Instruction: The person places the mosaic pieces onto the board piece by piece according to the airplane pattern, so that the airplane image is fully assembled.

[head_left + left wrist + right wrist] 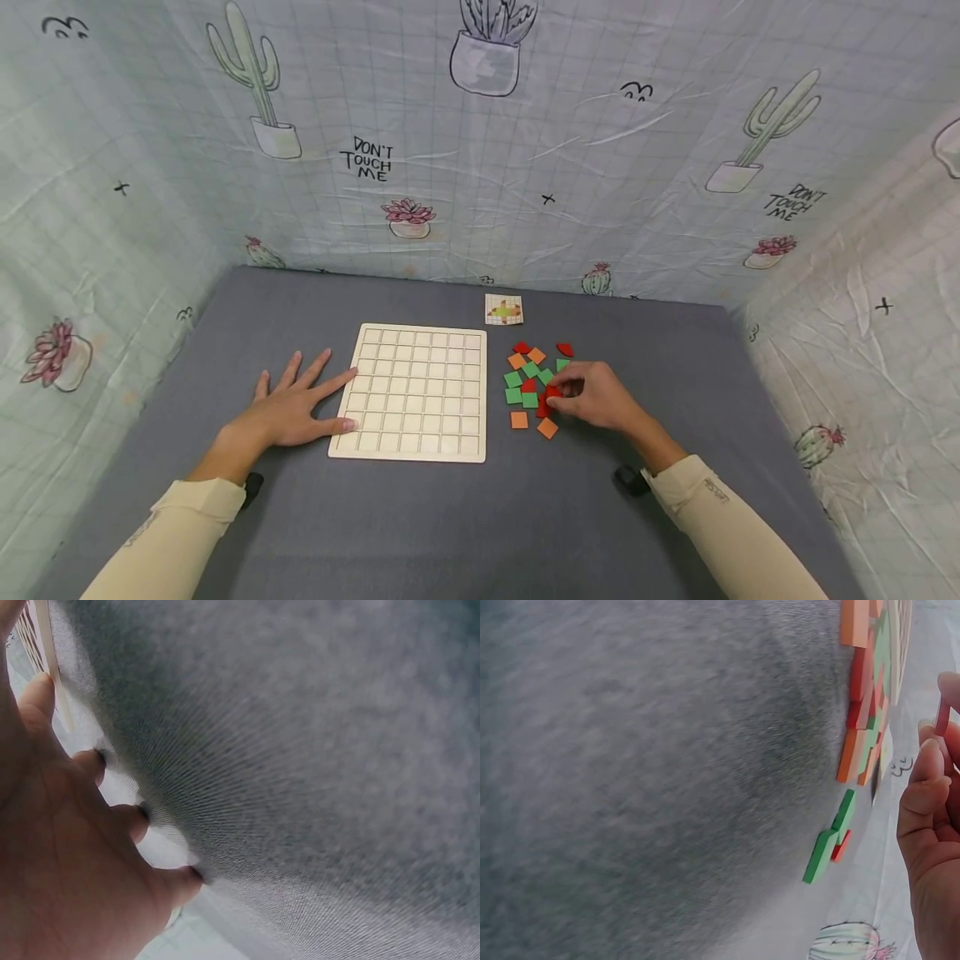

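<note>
My left hand (288, 410) lies spread on the grey table, its thumb and index fingertip touching the left edge of a wooden grid board (412, 392). In the left wrist view the fingers of that hand (82, 847) are straight, their tips on the cloth. To the board's right my right hand (596, 396) pinches a red tile (943, 716) between thumb and fingers, above a scatter of flat tiles. Among these are green tiles (513, 396), orange tiles (519, 420) and red tiles (566, 350). The hand covers part of the scatter in the head view.
A small pattern card (504, 309) lies behind the tiles, showing a coloured figure on a grid. Cactus-print fabric (480, 167) hangs behind and at both sides of the grey table (420, 533).
</note>
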`<state>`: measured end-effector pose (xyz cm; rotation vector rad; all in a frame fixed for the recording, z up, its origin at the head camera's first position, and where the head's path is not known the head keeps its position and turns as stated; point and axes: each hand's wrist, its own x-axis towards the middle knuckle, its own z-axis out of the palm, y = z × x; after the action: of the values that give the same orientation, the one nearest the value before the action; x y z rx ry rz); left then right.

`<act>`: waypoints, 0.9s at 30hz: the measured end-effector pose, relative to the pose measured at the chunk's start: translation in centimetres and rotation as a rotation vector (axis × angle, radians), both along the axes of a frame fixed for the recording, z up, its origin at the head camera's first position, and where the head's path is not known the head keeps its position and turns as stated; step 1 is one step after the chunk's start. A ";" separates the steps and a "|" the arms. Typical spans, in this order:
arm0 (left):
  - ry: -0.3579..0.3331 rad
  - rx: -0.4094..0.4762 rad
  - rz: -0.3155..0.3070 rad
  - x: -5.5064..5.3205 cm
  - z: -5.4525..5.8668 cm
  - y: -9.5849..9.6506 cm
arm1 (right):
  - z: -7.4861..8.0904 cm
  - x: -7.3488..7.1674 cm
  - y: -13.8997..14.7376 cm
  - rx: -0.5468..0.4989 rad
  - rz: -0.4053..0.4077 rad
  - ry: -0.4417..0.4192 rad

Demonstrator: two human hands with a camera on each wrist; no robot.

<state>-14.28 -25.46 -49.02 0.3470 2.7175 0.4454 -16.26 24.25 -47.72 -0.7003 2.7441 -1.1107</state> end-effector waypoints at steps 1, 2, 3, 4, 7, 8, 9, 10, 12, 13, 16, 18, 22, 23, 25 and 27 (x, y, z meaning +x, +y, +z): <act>-0.001 -0.004 -0.002 -0.1 0.0 -0.1 | 0.0 -0.1 -0.1 -0.004 0.004 0.001; -0.003 -0.006 -0.004 -0.1 0.1 -0.1 | 0.0 -0.2 -0.2 -0.005 0.008 0.004; -0.006 -0.004 -0.005 -0.1 0.1 -0.1 | 0.0 -0.3 -0.3 -0.006 0.012 0.006; -0.010 -0.002 -0.007 -0.1 0.2 -0.1 | 0.0 -0.3 -0.4 -0.008 0.018 0.008; -0.025 0.000 -0.012 -0.2 0.3 -0.1 | 0.0 -0.5 -0.7 -0.013 0.032 0.016; -0.028 0.002 -0.014 -0.2 0.4 -0.1 | 0.0 -0.6 -0.9 -0.016 0.036 0.020; -0.032 0.005 -0.017 -0.3 0.6 -0.1 | 0.0 -0.7 -1.0 -0.018 0.039 0.023; -0.035 0.005 -0.021 -0.3 0.7 -0.1 | 0.0 -0.7 -1.1 -0.020 0.042 0.025; -0.041 0.007 -0.025 -0.3 0.9 -0.1 | 0.0 -0.8 -1.2 -0.021 0.048 0.028; -0.046 0.008 -0.027 -0.3 1.0 -0.1 | -0.1 -0.9 -1.3 -0.024 0.051 0.027; -0.053 0.001 -0.034 -0.4 1.2 -0.1 | -0.1 -1.0 -1.6 -0.029 0.063 0.023; -0.051 -0.010 -0.038 -0.6 1.1 -0.1 | -0.2 -1.1 -1.8 -0.026 0.070 0.024; -0.035 -0.030 -0.047 -0.8 1.1 -0.2 | -0.2 -1.4 -2.3 -0.021 0.078 0.032; -0.031 -0.032 -0.050 -0.9 1.1 -0.2 | -0.2 -1.5 -2.4 -0.020 0.077 0.031; -0.026 -0.037 -0.050 -0.9 1.2 -0.2 | -0.2 -1.6 -2.6 -0.021 0.078 0.028; -0.020 -0.048 -0.052 -0.9 1.2 -0.2 | -0.2 -1.7 -2.9 -0.017 0.077 0.024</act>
<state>-15.21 -25.64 -47.85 0.3964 2.6885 0.3662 -17.94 21.40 -47.90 -0.8197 2.7046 -1.1185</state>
